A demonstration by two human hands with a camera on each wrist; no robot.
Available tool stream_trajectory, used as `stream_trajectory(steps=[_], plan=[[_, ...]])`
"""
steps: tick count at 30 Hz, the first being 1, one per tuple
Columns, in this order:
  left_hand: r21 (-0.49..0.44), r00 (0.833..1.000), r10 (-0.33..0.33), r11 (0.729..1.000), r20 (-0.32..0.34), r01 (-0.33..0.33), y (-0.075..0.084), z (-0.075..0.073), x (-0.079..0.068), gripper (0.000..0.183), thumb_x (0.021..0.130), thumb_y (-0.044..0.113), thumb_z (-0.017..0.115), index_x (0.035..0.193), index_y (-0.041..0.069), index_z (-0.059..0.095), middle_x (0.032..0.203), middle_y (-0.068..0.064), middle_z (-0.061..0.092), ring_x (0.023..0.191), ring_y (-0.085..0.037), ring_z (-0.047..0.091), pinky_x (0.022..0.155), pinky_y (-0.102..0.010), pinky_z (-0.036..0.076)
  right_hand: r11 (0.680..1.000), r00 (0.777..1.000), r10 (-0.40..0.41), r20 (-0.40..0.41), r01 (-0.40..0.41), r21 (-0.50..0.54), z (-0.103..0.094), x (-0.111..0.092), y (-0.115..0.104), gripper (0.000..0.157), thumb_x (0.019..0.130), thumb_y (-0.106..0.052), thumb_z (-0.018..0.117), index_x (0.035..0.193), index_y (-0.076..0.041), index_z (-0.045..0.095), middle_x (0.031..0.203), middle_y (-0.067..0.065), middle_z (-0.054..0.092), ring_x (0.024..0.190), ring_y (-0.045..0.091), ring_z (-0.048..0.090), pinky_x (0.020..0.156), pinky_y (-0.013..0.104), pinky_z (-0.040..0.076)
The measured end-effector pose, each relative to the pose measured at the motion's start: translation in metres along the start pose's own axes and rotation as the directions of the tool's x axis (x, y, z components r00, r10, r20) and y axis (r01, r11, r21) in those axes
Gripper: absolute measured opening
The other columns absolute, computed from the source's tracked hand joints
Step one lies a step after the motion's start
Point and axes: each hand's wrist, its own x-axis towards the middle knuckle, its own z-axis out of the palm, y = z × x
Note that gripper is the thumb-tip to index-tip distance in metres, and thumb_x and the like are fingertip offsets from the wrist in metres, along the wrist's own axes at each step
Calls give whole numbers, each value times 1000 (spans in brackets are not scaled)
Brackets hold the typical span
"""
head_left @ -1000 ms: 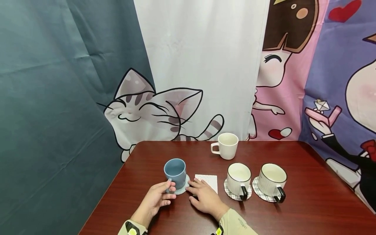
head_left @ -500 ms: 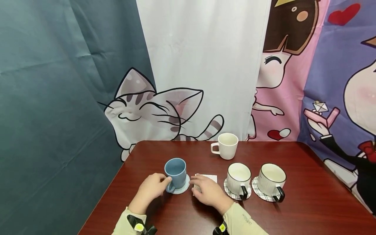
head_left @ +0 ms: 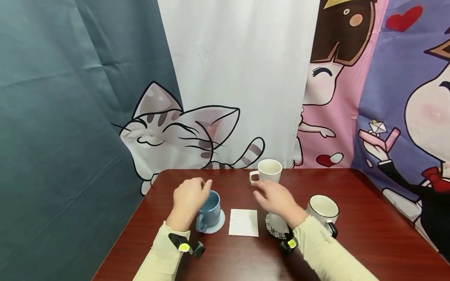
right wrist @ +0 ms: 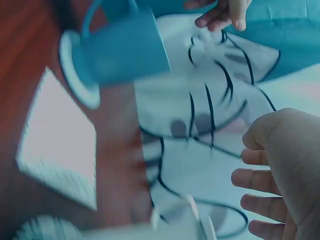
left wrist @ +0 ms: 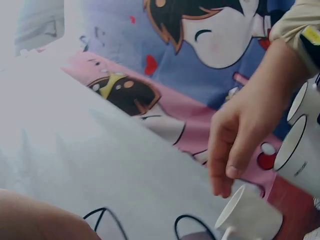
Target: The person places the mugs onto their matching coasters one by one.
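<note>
My left hand (head_left: 190, 199) is raised over the left side of a blue mug (head_left: 212, 214), holding nothing. The mug stands upright on a round light-blue coaster (head_left: 220, 226), its handle toward me. My right hand (head_left: 275, 198) hovers in front of the plain white mug (head_left: 270, 169) at the back, overlapping its lower part in the head view. Nothing lies between its loosely bent fingers (right wrist: 257, 178) in the right wrist view. Between the hands, a square speckled white coaster (head_left: 243, 223) lies bare on the table.
A black-handled white mug (head_left: 322, 207) stands at the right. Another such mug is mostly hidden behind my right hand, above a plaid round coaster (head_left: 272, 231). A printed cloth (head_left: 239, 70) hangs behind the dark red table (head_left: 228, 257).
Both hands have lifted. The left has left the blue mug's handle and risen; the right has moved off the square coaster, right and toward the back mug.
</note>
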Motion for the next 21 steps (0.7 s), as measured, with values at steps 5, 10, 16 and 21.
stream_trajectory(steps=[5, 10, 16, 21], plan=[[-27, 997, 72, 997, 15, -72, 29, 14, 13, 39, 87, 53, 47, 95, 23, 70, 91, 3, 67, 78, -23, 62, 61, -43, 49, 996, 997, 73, 24, -72, -58, -18, -1, 35, 46, 85, -33, 58, 126, -13, 56, 119, 9, 59, 108, 25, 55, 88, 45, 43], [-66, 991, 106, 993, 81, -101, 57, 24, 24, 44, 87, 53, 48, 109, 19, 65, 104, 1, 65, 90, -22, 61, 70, -44, 49, 986, 986, 151, 69, -145, -84, -30, -8, 64, 58, 85, -40, 59, 132, -8, 49, 127, 15, 52, 116, 30, 49, 94, 48, 37], [-105, 984, 112, 990, 139, -98, 81, 42, 38, 51, 85, 51, 52, 121, 15, 59, 115, -3, 61, 100, -24, 59, 78, -43, 48, 978, 978, 193, 73, -186, -94, -38, -19, 85, 65, 86, -48, 55, 135, -6, 45, 131, 17, 48, 120, 34, 43, 97, 52, 32], [-114, 981, 65, 993, 185, -44, 95, 69, 51, 59, 85, 55, 51, 128, 16, 54, 121, -4, 58, 106, -24, 56, 82, -44, 47, 972, 972, 221, 74, -213, -103, -39, -30, 96, 69, 86, -53, 51, 135, -5, 45, 131, 19, 48, 120, 36, 43, 97, 54, 30]])
